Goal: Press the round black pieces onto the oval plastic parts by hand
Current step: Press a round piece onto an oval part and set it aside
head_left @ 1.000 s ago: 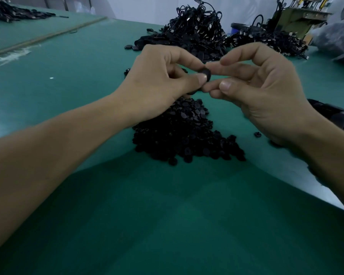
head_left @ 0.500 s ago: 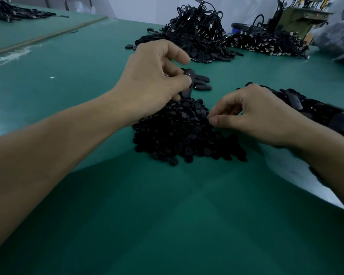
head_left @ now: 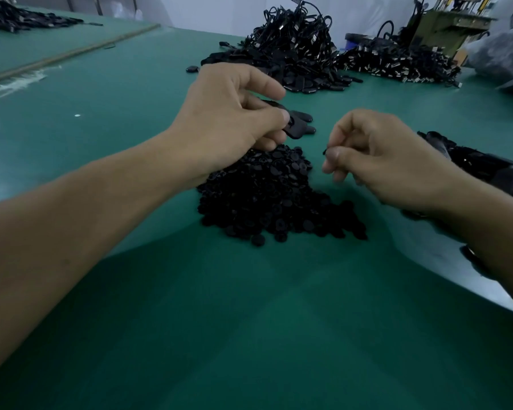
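A heap of small round black pieces (head_left: 273,196) lies on the green table (head_left: 249,321) in front of me. My left hand (head_left: 228,119) hovers over the heap's far side and grips a black oval plastic part (head_left: 296,128) between thumb and fingers. My right hand (head_left: 376,161) is raised just right of the heap and pinches one round black piece (head_left: 326,151) between thumb and forefinger. A gap separates the two hands. Two more oval parts (head_left: 304,116) lie on the table behind the left hand.
A big pile of black corded parts (head_left: 293,54) sits at the back, with another pile (head_left: 397,63) to its right. Dark parts (head_left: 486,170) lie along the right edge behind my right wrist. A green machine (head_left: 447,25) stands far right.
The hands came apart after meeting in the air. My right hand dipped to the heap, then lifted with a round piece pinched. My left hand lowered a little, holding an oval part.
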The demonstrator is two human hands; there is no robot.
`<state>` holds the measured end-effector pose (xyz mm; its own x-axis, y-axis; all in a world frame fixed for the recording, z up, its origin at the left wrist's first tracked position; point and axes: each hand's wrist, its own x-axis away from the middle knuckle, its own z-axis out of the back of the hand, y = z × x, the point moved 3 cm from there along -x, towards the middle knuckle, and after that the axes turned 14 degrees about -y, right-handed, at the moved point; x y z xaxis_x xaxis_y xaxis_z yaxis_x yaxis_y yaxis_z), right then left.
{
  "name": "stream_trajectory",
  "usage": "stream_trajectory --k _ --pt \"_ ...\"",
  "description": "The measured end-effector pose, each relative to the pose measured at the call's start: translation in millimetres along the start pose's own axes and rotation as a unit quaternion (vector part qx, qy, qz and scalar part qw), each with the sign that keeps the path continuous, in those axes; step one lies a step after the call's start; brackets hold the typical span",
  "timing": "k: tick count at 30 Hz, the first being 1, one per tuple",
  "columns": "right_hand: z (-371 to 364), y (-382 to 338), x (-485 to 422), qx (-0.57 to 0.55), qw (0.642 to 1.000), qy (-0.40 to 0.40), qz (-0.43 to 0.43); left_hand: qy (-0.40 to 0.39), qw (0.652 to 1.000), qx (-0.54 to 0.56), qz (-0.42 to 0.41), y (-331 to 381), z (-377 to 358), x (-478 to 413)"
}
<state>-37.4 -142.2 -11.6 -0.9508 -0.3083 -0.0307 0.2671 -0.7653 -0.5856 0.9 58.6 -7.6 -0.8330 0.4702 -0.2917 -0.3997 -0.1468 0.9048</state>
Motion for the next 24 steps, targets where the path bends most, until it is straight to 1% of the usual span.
stream_trajectory --k 6,10,14,19,24 --pt "7.3 -12.2 6.7 -0.107 0.988 0.090 0.071 0.010 1.000 -0.007 0.023 0.0 -0.7 0.2" --pt "9.3 -18.7 9.5 -0.143 0.978 0.122 0.090 0.014 0.997 0.054 0.049 -0.8 -1.9 0.4" --pt "7.5 -22.9 10.9 -0.155 0.974 0.135 0.094 -0.004 0.996 0.075 0.040 3.6 -7.0 3.4" --pt "5.4 -27.3 10.9 -0.167 0.970 0.142 0.106 -0.025 0.997 0.064 0.032 5.8 -10.6 5.6" --pt "4.8 -24.6 10.8 -0.187 0.968 0.136 0.092 -0.041 0.997 0.061 0.018 8.0 -12.2 6.2"
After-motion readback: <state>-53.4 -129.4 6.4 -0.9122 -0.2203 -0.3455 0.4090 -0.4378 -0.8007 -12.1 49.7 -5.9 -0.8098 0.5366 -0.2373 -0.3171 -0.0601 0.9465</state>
